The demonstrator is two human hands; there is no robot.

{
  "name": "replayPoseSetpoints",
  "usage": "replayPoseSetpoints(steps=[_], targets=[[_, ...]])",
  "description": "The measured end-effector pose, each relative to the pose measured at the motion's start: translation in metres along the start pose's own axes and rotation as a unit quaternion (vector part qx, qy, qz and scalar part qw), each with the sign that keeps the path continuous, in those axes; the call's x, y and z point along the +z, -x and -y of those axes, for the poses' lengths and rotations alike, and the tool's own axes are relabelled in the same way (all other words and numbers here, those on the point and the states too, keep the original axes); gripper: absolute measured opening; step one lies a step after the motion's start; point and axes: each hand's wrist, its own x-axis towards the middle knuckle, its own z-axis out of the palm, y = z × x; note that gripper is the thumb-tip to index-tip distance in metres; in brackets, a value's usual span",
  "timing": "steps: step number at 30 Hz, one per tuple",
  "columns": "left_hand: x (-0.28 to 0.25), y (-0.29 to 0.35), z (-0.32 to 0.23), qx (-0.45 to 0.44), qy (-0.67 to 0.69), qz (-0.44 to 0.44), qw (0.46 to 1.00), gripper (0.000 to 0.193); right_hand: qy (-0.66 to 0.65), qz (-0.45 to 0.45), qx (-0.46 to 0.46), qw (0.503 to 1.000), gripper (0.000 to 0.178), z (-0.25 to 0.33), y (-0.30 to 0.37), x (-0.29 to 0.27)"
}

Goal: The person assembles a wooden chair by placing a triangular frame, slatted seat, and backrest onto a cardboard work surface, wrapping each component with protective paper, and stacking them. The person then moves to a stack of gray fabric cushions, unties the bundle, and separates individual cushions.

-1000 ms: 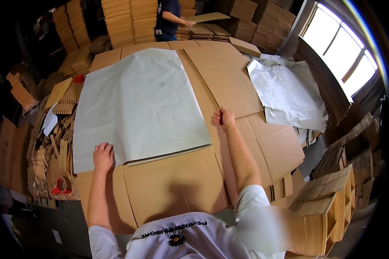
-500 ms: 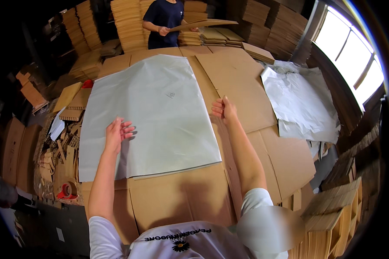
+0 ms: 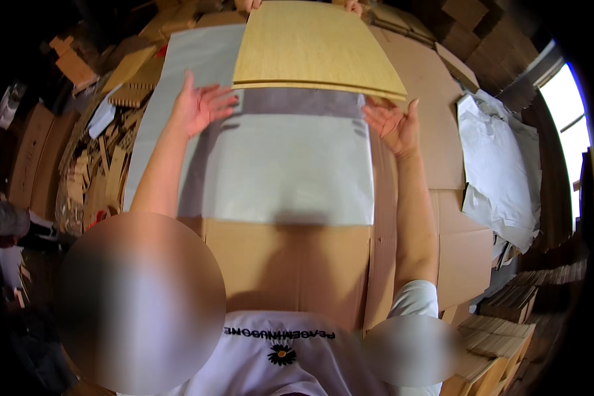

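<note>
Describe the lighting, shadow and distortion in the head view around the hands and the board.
Head view: daylight blows out the window at right; the wooden board casts a grey shadow band on the white paper sheet beneath it; the left hand and right hand are sharp; fisheye bends the cardboard edges; corners fall to black.

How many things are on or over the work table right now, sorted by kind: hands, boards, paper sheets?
Hands of the person: 2, left hand and right hand, both open
Hands of a co-worker at the far edge: 2, partly cut off
Tan boards: 1, board
Grey paper sheets spread flat: 1, sheet
Crumpled white paper piles: 1
Total: 7
</note>
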Motion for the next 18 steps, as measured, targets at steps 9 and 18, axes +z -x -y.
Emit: replayPoseSetpoints(steps=[9, 18], targets=[[-0.007, 0.054, 0.036, 0.101, -0.526, -0.146, 0.832, 0.036, 0.555, -0.182, 0.003, 0.811, 0.042, -0.025, 0.034, 0.05], [-0.02, 0.122, 0.112, 0.18, -0.736, -0.171, 0.63, 0.028, 0.722, -0.132, -0.071, 0.675, 0.04, -0.064, 0.106, 0.031]])
